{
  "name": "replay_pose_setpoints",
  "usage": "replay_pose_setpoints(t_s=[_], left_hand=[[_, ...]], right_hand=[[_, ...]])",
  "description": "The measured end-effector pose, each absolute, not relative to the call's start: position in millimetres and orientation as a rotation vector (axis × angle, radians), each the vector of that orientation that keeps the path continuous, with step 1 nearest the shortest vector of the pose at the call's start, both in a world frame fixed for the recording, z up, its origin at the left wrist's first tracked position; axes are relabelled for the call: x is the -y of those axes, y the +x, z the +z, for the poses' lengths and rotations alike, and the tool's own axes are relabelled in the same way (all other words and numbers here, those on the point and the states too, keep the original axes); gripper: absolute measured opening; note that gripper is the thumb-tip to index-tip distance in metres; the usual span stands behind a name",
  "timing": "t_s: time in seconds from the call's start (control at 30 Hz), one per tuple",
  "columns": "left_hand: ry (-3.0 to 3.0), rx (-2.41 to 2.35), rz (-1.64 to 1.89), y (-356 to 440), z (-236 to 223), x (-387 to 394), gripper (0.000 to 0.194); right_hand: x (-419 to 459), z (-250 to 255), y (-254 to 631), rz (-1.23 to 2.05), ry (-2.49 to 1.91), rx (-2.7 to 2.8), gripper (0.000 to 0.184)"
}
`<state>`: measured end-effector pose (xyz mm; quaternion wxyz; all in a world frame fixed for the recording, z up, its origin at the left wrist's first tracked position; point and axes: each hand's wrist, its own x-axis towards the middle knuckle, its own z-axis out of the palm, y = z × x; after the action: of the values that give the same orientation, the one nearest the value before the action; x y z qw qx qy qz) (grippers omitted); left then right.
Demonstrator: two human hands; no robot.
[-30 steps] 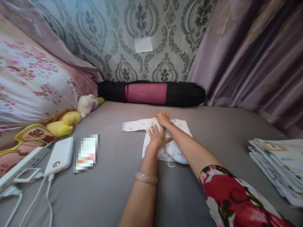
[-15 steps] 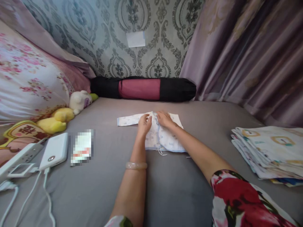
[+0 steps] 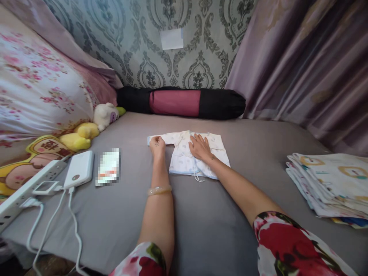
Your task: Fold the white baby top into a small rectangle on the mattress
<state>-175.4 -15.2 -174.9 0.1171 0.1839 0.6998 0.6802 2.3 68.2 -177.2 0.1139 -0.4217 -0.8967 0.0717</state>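
A small white baby shirt (image 3: 181, 155) with a pale print, blue edging and white tie strings lies on the grey sheet. Its left sleeve stretches out to the side, and near the blue cuff my left hand (image 3: 158, 145) is closed on that sleeve, fingers pinched together. On the shirt's chest, right of the neckline, my right hand (image 3: 200, 147) rests flat with fingers spread. The other sleeve seems folded over on the right side, partly behind my right hand and forearm.
A stack of folded printed cloths (image 3: 327, 184) sits at the right. To the left are a white power bank (image 3: 79, 168), a power strip (image 3: 34, 193), cables and plush toys (image 3: 77, 138). A black and pink roll bag (image 3: 175, 102) lies along the wall.
My left hand has moved left from the neckline to the sleeve end and pinched it. The right hand has flattened on the chest. The view has shifted slightly left and down.
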Motion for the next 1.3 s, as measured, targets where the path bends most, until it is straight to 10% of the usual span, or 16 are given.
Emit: replay_pose_setpoints(t_s=[0.83,1.3], left_hand=[[0.14,-3.172,0.99,-161,-169,14,0.032],[0.091,-2.459,1.878,-196,-163,8,0.012]], right_hand=[[-15,-146,33,0.213,-0.867,2.92,0.047],[-143,-132,-79,0.432,-0.947,2.904,0.037]])
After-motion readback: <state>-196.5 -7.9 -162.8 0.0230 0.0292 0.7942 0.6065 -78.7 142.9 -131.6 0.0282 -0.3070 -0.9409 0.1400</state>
